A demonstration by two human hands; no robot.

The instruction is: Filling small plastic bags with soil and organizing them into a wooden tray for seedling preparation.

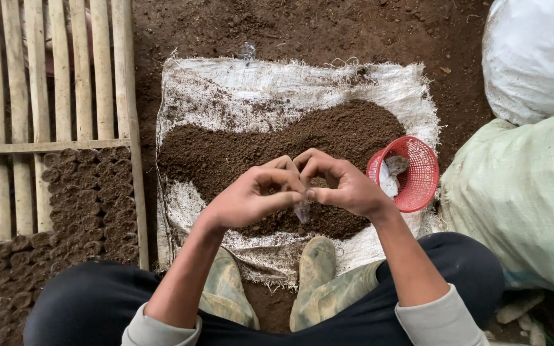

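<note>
Clear plastic, a small bag (302, 209) sits pinched between left hand (248, 195) and right hand (344, 186); both grips should hold its mouth open over the soil heap (238, 150).

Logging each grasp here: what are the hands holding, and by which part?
Both the left hand and right hand pinch a small clear plastic bag at its top edge; it hangs below the fingertips.

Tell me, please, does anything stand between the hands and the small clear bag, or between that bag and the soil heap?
Nothing visible does. The left hand and right hand both pinch the small clear bag, which hangs directly above the soil heap on the white sack.
</note>
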